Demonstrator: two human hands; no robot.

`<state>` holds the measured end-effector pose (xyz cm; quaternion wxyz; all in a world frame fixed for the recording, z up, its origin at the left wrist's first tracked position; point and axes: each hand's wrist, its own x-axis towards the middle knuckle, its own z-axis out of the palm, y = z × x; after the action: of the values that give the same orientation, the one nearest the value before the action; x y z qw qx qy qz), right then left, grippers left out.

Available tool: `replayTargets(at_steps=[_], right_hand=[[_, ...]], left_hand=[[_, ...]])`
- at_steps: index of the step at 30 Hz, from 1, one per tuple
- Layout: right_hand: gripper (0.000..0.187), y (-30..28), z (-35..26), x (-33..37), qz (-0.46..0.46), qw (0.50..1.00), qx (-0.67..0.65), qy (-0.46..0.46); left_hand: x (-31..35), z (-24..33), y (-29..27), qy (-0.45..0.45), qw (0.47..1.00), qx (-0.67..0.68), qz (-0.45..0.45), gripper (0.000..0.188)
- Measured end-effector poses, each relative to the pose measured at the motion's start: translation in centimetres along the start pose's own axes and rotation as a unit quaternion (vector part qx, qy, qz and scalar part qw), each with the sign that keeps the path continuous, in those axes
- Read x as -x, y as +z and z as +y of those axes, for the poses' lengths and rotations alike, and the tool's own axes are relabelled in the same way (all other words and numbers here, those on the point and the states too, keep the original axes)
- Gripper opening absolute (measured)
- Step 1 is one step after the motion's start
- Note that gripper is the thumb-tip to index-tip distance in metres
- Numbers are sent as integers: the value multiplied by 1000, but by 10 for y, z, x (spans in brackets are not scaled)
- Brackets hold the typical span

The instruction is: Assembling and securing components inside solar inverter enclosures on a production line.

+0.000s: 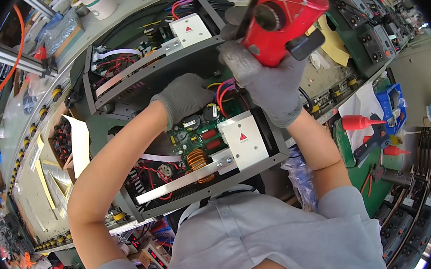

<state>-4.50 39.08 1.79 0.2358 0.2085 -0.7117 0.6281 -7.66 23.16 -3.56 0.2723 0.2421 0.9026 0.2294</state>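
Note:
My right hand (267, 77), in a grey glove, grips a scuffed red hand-held power tool (289, 16) with a black round knob and a black lever. The tool is raised close to the view, above the far side of an open dark metal housing (215, 186). Inside that housing are a green circuit board (187, 137), a copper coil (197, 159) and a white metal plate (242, 139) with a red warning mark. My left hand (186, 96), also gloved, reaches in at the board's far edge. Its fingers curl downward and their tips are hidden.
Just beyond stands a second open housing (154, 62) of the same kind. Roller tracks (33, 123) edge the bench. At right lie red-nozzled bottles (359, 121), a blue bin (392, 107) and pliers (372, 176). A white cup (99, 3) stands at the back left.

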Motion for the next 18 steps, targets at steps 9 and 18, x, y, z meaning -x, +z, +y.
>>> replayTargets(at_steps=[9, 18], right_hand=[[43, 0, -4, 0, 3, 998, 62, -26], [28, 2, -1, -6, 31, 999, 13, -28]], left_hand=[[-2, -1, 5, -15, 999, 16, 28, 35], [0, 9, -4, -95, 992, 81, 3, 34]])
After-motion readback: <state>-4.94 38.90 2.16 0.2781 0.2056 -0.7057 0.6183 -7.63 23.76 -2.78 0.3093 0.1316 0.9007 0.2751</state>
